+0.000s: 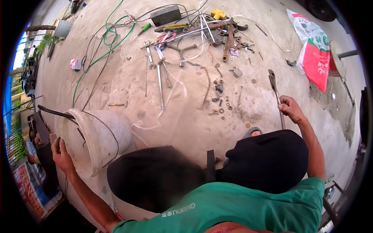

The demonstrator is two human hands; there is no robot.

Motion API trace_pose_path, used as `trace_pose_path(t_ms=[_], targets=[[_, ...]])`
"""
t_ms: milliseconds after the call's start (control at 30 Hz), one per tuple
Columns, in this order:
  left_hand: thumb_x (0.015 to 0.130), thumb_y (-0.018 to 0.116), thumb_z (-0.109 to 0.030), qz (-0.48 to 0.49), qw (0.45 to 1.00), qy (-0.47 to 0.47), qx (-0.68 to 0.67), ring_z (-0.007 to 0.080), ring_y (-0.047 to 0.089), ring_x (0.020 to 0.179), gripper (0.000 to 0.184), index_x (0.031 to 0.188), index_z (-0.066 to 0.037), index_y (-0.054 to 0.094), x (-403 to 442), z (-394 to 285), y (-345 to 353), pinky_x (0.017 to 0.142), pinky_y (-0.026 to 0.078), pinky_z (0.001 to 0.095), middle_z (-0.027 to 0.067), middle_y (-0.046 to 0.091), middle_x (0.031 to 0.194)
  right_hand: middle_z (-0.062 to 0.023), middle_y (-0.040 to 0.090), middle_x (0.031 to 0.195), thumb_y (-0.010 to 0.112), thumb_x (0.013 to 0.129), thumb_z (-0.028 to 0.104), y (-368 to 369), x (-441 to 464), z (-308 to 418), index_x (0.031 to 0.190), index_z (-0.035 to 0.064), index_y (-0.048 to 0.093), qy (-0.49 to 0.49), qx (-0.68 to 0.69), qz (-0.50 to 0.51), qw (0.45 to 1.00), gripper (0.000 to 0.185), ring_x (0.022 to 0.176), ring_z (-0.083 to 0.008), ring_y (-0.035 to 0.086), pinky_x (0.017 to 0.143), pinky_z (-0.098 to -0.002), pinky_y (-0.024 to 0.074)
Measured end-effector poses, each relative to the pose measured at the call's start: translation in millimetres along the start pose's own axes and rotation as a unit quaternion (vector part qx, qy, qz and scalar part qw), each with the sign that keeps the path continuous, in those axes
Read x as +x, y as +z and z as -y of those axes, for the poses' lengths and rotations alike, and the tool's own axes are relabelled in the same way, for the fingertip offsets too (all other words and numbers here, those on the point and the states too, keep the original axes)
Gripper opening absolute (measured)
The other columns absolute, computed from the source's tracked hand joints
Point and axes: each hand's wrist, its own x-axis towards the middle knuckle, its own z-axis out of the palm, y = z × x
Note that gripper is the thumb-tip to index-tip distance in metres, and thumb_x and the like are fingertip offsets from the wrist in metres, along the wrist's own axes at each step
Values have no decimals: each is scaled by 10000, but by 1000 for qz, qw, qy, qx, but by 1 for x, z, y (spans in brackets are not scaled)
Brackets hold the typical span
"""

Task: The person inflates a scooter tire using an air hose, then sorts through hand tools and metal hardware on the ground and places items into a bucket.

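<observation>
On the right, my right hand [292, 108] is closed round the shaft of a long rusty wrench [276, 91], whose head points away from me. My left hand [62, 157] is at the left, beside the open mouth of a white bucket [112, 130] lying on its side. Its fingers are bent close together; what they hold, if anything, is too small to make out. Ahead on the concrete floor lie a combination wrench [159, 83], a rusty Y-shaped tool [181, 52], a green screwdriver [145, 28] and several nuts and bolts [220, 87].
A dark metal block [166, 15] and a green hose [93, 64] lie at the back. A red and white sack [315, 58] leans at the right. Near the left edge is a dark machine part [46, 151]. My bent knees fill the near middle.
</observation>
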Motion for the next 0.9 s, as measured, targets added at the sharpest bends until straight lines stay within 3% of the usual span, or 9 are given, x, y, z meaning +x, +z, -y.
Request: trace_pose_path(t_ms=[67, 133, 333, 467, 533, 600, 733, 833, 900], targets=[[1003, 668, -86, 18, 994, 65, -85, 195, 663, 1115, 237, 1210, 26, 696, -10, -79, 31, 975, 519, 318, 108, 712, 1208, 46, 486, 706, 713, 858, 272, 27, 32, 74, 787, 76, 533, -56, -130, 85, 986, 276, 644, -66, 445, 570, -271, 355], [881, 746, -21, 68, 965, 252, -13, 264, 658, 1157, 367, 1243, -11, 689, -27, -165, 61, 975, 526, 361, 137, 689, 1256, 20, 521, 708, 717, 854, 289, 70, 58, 145, 816, 40, 589, -140, -180, 168, 959, 283, 683, -93, 482, 627, -307, 400], [654, 921, -175, 182, 814, 549, -52, 343, 641, 1160, 798, 1365, -77, 572, -60, -290, 129, 1077, 437, 473, 146, 663, 1260, -16, 558, 671, 661, 838, 511, 220, 41, 324, 900, -6, 699, -249, -241, 366, 864, 522, 650, -161, 496, 605, -363, 381], [704, 856, -75, 153, 878, 450, -57, 334, 674, 849, 443, 1100, -31, 663, -58, -242, 103, 779, 523, 435, 100, 706, 930, 5, 574, 742, 624, 900, 539, 266, 41, 347, 960, 25, 722, -306, -174, 422, 835, 526, 660, -130, 517, 606, -310, 409], [723, 813, -18, 43, 874, 484, -16, 306, 636, 698, 331, 1021, -33, 670, -51, -212, 81, 658, 506, 399, 120, 668, 811, 19, 544, 726, 618, 924, 566, 257, 36, 349, 962, 44, 721, -277, -103, 428, 854, 533, 650, -104, 503, 593, -294, 400], [789, 806, -1, -5, 912, 407, 40, 296, 631, 690, 268, 1019, -10, 667, -46, -167, 50, 665, 503, 396, 126, 664, 802, 40, 456, 649, 627, 941, 608, 228, 46, 338, 1059, 21, 690, -249, -115, 357, 893, 602, 600, -87, 454, 570, -282, 387], [979, 728, -114, -10, 998, -69, 2, 201, 689, 942, 204, 1129, 11, 671, -38, -31, 0, 814, 546, 364, 86, 730, 1064, 28, 457, 648, 690, 943, 468, 161, 107, 248, 1048, 21, 649, -145, -41, 240, 959, 461, 591, -112, 463, 570, -301, 382], [1009, 693, -142, -106, 991, 64, 54, 178, 670, 1092, 263, 1223, 10, 673, -37, -1, -21, 942, 534, 332, 98, 711, 1212, 25, 513, 723, 677, 967, 337, 125, 115, 178, 957, 37, 665, -45, 22, 112, 992, 301, 620, -90, 459, 585, -277, 394], [1012, 686, -142, -110, 992, 63, -10, 183, 661, 1129, 303, 1272, 12, 661, -28, -28, -14, 982, 519, 324, 116, 704, 1236, 43, 498, 697, 699, 949, 308, 106, 130, 124, 961, 32, 674, -9, 40, 71, 997, 277, 579, -75, 428, 521, -276, 338]])
